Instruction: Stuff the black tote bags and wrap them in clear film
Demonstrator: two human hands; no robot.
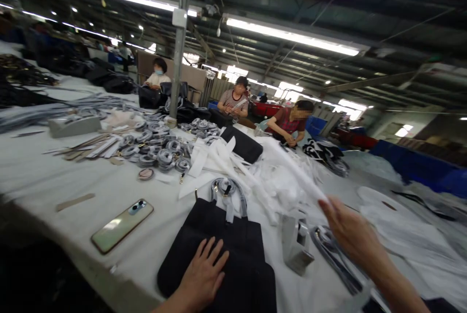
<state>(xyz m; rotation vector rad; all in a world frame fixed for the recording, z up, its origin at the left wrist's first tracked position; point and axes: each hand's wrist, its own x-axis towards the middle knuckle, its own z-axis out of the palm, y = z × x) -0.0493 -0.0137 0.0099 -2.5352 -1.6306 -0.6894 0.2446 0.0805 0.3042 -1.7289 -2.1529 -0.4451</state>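
Note:
A black handbag lies flat on the white-covered table in front of me, its handles wrapped in clear plastic. My left hand rests on the bag with fingers spread. To the right, my right hand is raised over the table, thumb and fingers closed on the near end of a long white sheet, slightly blurred, which stretches away toward the white pile. A grey tape dispenser stands between the bag and my right hand. Plastic-wrapped straps lie below my right forearm.
A phone and a beige strip lie left. Beyond are coiled wrapped straps, a second dispenser, white packing sheets and another black bag. A metal post rises behind. Several co-workers sit across the table.

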